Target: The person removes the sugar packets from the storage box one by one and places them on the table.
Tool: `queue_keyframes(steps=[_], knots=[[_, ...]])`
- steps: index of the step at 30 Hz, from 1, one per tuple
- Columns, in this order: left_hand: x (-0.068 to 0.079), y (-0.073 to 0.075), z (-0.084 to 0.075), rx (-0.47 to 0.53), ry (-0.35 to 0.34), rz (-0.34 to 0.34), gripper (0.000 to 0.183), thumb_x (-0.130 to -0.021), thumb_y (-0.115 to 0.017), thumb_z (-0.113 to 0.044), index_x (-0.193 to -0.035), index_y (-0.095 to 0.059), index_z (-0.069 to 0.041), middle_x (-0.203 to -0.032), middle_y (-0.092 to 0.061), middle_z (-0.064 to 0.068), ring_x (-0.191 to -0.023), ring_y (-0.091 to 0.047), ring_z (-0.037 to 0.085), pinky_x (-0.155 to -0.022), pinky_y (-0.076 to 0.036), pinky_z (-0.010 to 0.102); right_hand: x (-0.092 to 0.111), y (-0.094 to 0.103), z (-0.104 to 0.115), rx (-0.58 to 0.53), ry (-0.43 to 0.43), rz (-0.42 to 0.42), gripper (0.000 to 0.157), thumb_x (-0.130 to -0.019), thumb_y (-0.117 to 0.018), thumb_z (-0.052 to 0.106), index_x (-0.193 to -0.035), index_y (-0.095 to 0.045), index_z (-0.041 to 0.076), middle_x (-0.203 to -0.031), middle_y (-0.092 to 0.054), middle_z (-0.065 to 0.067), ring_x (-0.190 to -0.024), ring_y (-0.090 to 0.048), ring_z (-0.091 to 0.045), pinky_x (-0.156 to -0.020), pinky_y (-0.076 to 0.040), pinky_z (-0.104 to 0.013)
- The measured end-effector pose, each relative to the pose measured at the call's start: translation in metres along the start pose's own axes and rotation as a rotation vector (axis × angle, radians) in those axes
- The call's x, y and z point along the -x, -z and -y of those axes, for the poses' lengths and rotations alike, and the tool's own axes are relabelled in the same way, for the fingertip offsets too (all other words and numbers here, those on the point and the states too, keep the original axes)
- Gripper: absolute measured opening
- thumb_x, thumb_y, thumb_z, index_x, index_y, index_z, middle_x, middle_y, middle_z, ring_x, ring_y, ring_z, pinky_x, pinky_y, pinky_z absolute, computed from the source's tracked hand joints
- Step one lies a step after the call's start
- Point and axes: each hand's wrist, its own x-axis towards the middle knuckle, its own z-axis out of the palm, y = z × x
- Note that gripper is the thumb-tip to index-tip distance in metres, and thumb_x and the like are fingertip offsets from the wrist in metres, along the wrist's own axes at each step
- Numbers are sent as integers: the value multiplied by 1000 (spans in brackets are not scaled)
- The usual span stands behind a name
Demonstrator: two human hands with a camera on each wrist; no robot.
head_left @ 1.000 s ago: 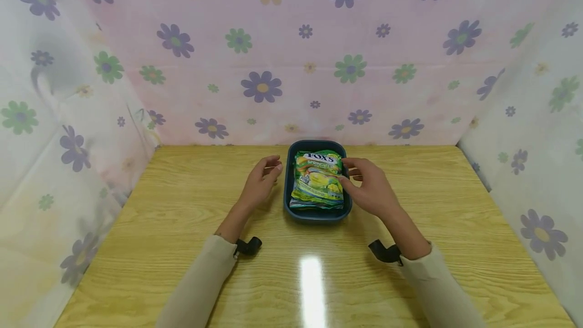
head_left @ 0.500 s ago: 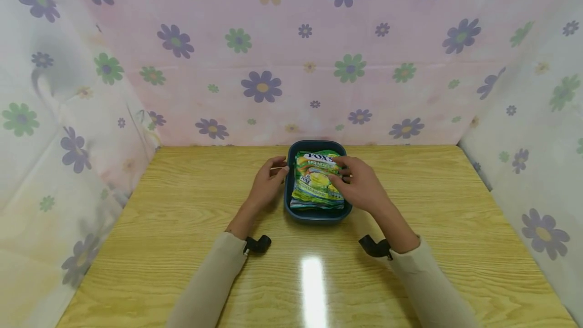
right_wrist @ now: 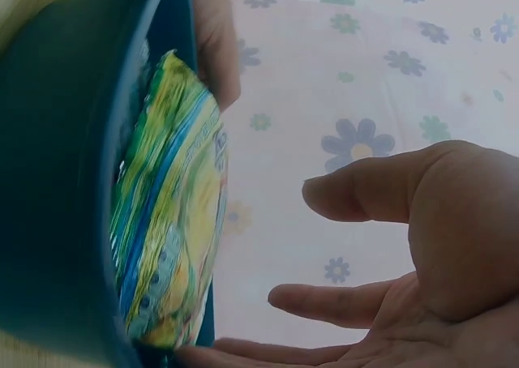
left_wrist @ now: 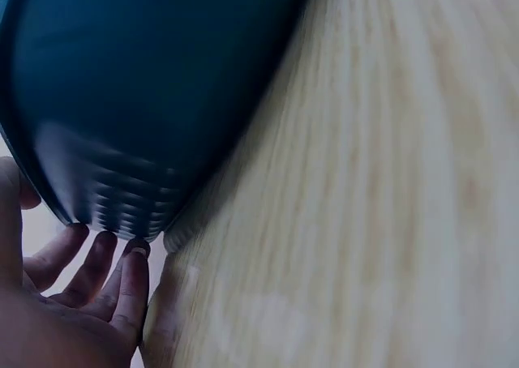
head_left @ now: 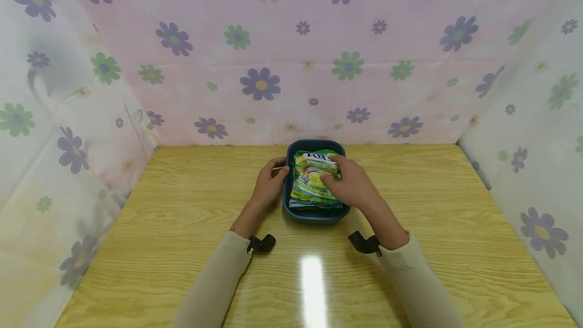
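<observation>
A dark blue plastic bin [head_left: 318, 218] stands on the table holding a stack of candy bags, the top one a green and yellow Fox's candy bag [head_left: 313, 176]. At the bin's left side is my left hand [head_left: 268, 182]; its fingertips touch the outer wall in the left wrist view, with the thumb near the rim. My right hand [head_left: 350, 181] hovers over the right part of the top bag, thumb and fingers spread apart with nothing between them. In the right wrist view the bags [right_wrist: 174, 214] bulge slightly above the rim. The lower bags are mostly hidden.
The wood-grain table [head_left: 205, 201] extends around the bin, with a bright light reflection in front. A flower-patterned cloth [head_left: 314, 49] hangs close behind the bin and on both sides. Black wrist mounts [head_left: 364, 243] sit below both hands.
My left hand has moved right, up to the bin's side. My right hand has moved left from the bin's right edge to over the top bag. Bin and bags stay in place.
</observation>
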Motion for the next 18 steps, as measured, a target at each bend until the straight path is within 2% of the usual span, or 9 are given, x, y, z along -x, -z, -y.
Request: queue_keyframes(steps=[5,9,12,18], knots=[[0,0,2,10,-4,17,41,-112,-55,-23,-150,-56,-6,-146,-58,15,-131,-60,33,-110,-49,50,-5,-6,5,12,-22,26,69,-107,-61,30,-161,-36,-5,-157,-46,-31,-142,-48,-48,-113,-43,-63],[-1,0,4,13,-4,24,42,-112,-55,-24,-150,-55,-6,-147,-57,15,-132,-59,32,-112,-48,49,-9,-13,6,3,3,27,62,-108,-55,18,-159,-34,-11,-156,-45,-35,-143,-47,-49,-113,-43,-62],[0,-1,4,12,-7,25,42,-113,-54,-24,-150,-54,-5,-147,-56,16,-133,-59,32,-112,-47,48,-12,-20,6,17,-18,19,61,-108,-53,14,-159,-32,-11,-157,-39,-39,-143,-45,-51,-113,-43,-63],[1,0,3,9,-14,27,43,-113,-54,-24,-151,-53,-4,-147,-56,17,-132,-59,33,-112,-47,49,-18,-32,5,92,-117,-3,74,-107,-66,24,-162,-29,-9,-162,-27,-40,-145,-42,-53,-113,-43,-62]])
